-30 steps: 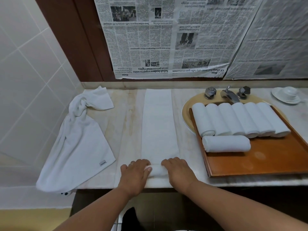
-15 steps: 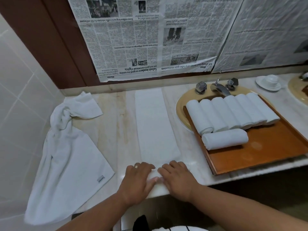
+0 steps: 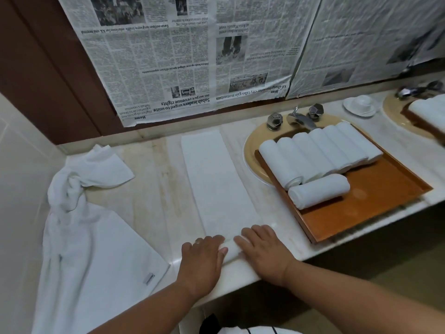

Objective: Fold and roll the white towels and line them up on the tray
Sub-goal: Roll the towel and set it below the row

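White towel (image 3: 216, 179) is pressed at the counter (image 3: 154, 189) front edge by left hand (image 3: 202, 259) and right hand (image 3: 262, 251), grips spread; newspaper (image 3: 183, 68) headline: "Sabah leaders urged to unite".

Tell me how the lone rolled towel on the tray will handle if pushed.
The lone roll is a cylinder on the smooth tray, so a push would probably roll it. It's soft cloth, likely light and saggy if lifted by one end.

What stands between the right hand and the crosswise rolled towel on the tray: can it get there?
Probably yes: the right hand presses the strip towel beside the tray, and only bare counter and the tray's low rim lie before the crosswise roll.
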